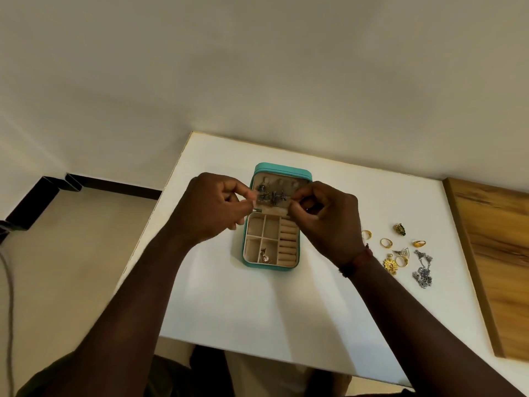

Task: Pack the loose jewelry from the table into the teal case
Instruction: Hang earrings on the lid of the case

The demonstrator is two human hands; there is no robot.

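Note:
The teal case lies open in the middle of the white table, lid raised at the far side. Its beige tray has several compartments and ring rolls; one small pendant lies in a near compartment. My left hand and my right hand pinch the two ends of the lid's beige earring panel, which carries several dark earrings. Loose on the table at the right are gold rings, a gold pendant, a green-and-gold piece and a silver necklace.
A wooden board lies along the table's right side, just past the loose jewelry. The table's left edge drops to a beige floor with a dark skirting. A grey cable hangs at the far left.

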